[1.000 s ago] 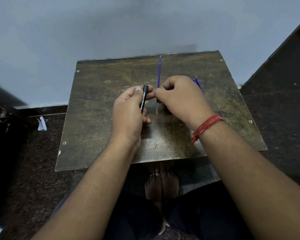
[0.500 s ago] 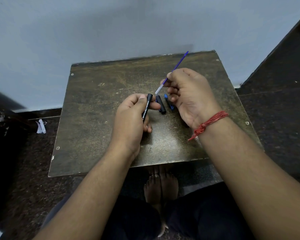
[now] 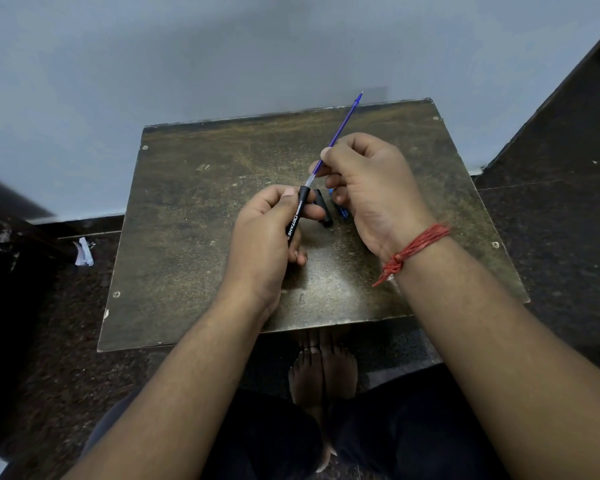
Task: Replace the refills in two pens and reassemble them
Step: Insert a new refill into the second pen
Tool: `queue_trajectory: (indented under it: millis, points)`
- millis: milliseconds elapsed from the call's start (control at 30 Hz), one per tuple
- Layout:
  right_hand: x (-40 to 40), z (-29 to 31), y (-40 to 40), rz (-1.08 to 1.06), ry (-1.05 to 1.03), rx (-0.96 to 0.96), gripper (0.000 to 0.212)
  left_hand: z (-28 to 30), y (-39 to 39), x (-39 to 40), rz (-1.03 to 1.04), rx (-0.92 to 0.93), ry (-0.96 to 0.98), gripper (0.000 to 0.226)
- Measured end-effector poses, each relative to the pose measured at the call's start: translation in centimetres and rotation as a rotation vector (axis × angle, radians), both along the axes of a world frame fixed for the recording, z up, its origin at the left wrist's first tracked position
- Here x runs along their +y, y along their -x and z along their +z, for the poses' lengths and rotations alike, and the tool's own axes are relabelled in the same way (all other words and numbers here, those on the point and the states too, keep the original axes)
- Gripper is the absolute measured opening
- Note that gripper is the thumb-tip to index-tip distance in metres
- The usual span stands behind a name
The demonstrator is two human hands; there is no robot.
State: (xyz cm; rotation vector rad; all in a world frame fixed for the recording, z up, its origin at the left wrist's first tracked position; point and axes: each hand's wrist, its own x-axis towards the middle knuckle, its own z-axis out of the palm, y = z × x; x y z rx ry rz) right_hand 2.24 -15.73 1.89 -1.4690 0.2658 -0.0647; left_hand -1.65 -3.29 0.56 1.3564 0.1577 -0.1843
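My left hand grips a black pen barrel with white lettering, its open end pointing up and away. My right hand pinches a blue refill near its clear lower end; that end sits at the barrel's mouth, and the tip points up to the far right. On the table just right of the barrel lies a black pen part. A blue pen piece lies beside it, partly hidden under my right hand.
The worn dark table stands against a pale wall. Its near edge is above my bare feet. A scrap of white paper lies on the dark floor to the left.
My right hand lifted the blue refill off the table, swung it to slant right, and brought its clear end down to the mouth of the barrel in my left hand.
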Motion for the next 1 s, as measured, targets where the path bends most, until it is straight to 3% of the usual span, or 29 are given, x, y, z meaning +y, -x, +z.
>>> queue_trajectory:
  millis: [367, 733, 900, 1000]
  points:
    - [0.43, -0.18, 0.50, 0.170, 0.139, -0.026, 0.011, 0.27, -0.18, 0.29, 0.060, -0.023, 0.039, 0.024]
    - [-0.10, 0.11, 0.22, 0.045, -0.013, -0.010, 0.021, 0.10, -0.01, 0.14, -0.005, -0.092, -0.052, 0.025]
    - [-0.23, -0.52, 0.26, 0.220, 0.032, -0.010, 0.017, 0.21, -0.04, 0.17, 0.015, -0.071, -0.023, 0.025]
    - [-0.14, -0.47, 0.18, 0.204, 0.096, -0.012, 0.031, 0.27, -0.08, 0.26, 0.028, -0.059, 0.004, 0.024]
